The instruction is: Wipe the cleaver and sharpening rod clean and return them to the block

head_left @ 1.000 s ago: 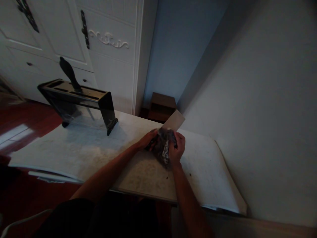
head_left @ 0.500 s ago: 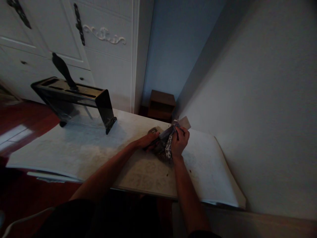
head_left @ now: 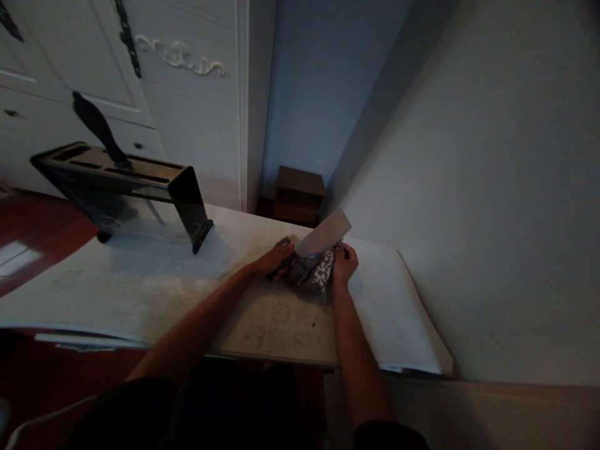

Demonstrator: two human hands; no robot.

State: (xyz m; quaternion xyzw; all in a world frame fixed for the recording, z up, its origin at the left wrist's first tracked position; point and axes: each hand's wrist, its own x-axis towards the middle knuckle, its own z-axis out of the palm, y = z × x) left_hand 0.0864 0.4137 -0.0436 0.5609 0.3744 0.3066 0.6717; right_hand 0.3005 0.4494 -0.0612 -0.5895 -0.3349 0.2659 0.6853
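My left hand (head_left: 276, 259) is closed round the dark handle of a kitchen knife, whose broad, pale blade (head_left: 324, 235) slants up and to the right. Below the blade a dark patterned cloth (head_left: 310, 273) with white motifs lies bunched between my hands. Its right edge is pinched in my right hand (head_left: 345, 264), beside the lower right part of the blade. The upper face of the blade is uncovered; the cloth hides its lower edge. Some of the cloth also shows behind my left fingers.
A black-framed knife block (head_left: 126, 187) with clear sides stands on the left of the pale-covered table (head_left: 187, 300), one black-handled knife (head_left: 100, 128) in it. Behind are a white cabinet (head_left: 197, 125) and a small brown box-like stand (head_left: 300, 190). A wall (head_left: 492, 219) rises at right.
The cloth has come off the upper blade, which now shows bare. My right hand has moved slightly down beside it. The view has shifted a little, sliding the surroundings left.
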